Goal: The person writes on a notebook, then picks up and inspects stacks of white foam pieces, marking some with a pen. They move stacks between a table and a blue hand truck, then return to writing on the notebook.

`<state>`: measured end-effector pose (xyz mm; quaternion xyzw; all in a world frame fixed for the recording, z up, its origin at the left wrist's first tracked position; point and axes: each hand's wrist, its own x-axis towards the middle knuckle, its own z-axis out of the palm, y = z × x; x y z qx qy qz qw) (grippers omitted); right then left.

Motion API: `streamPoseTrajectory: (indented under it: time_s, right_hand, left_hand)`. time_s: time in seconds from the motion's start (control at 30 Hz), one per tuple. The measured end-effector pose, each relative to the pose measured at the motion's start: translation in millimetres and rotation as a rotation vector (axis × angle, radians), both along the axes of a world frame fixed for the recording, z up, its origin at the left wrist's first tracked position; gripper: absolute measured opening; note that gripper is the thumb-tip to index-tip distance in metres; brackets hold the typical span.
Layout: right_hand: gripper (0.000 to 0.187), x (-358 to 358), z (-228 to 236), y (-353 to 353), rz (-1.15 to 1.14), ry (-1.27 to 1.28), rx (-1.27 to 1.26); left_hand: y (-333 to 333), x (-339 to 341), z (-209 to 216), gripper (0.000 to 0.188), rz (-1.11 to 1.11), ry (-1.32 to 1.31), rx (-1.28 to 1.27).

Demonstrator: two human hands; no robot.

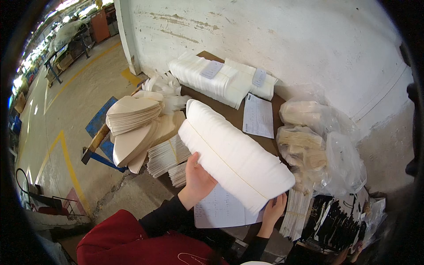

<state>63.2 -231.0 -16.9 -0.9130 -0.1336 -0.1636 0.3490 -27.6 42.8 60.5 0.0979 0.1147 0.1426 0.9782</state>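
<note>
A long white bundle of stacked, soft-looking sheets is held at a slant over the table, with a thin yellowish string along its length. My left hand grips its near left side, thumb up against the sheets. At the lower right end my right hand holds it too, the fingers partly hidden by the bundle. Beneath lies a sheet of paper with handwriting, partly covered by the bundle. To its left sit tied stacks of thin pale pieces.
Curved cream stacks lie at the left. White bundles with paper labels rest by the wall, near a printed sheet. Clear plastic bags of pale pieces and a stack of black pieces stand at the right.
</note>
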Motion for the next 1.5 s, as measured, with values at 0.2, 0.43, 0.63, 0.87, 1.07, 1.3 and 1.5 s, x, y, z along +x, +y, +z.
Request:
streamPoseTrajectory:
  time_s: [0.2,0.43,0.63,0.87,1.07,1.3,1.5]
  right_hand:
    - [0.026,1.6,-1.3,-3.7,-0.005,0.011,0.011]
    - [0.023,-0.7,6.6,0.7,-0.021,0.007,0.009]
    - [0.024,2.6,0.5,-1.2,0.025,0.045,0.083]
    - [0.023,1.4,6.8,-1.0,0.033,-0.004,-0.092]
    - [0.016,2.0,4.7,-4.9,0.007,0.062,0.031]
    - [0.013,2.6,6.8,-1.6,-0.012,0.084,0.069]
    - [0.014,3.5,6.3,-3.7,-0.002,0.076,0.067]
  left_hand:
    - [5.5,7.2,7.1,0.070,-0.061,-0.023,0.015]
    - [-6.2,23.6,10.3,0.068,-0.191,0.273,0.196]
    - [-1.7,14.3,20.8,0.077,0.330,0.392,0.888]
    - [64.1,43.2,79.7,0.049,0.318,0.270,1.536]
    - [95.0,110.9,80.2,0.038,0.320,0.216,1.824]
    - [128.0,185.7,32.1,0.071,0.332,0.645,2.214]
    - [160.3,217.2,9.1,0.101,0.546,0.893,2.056]
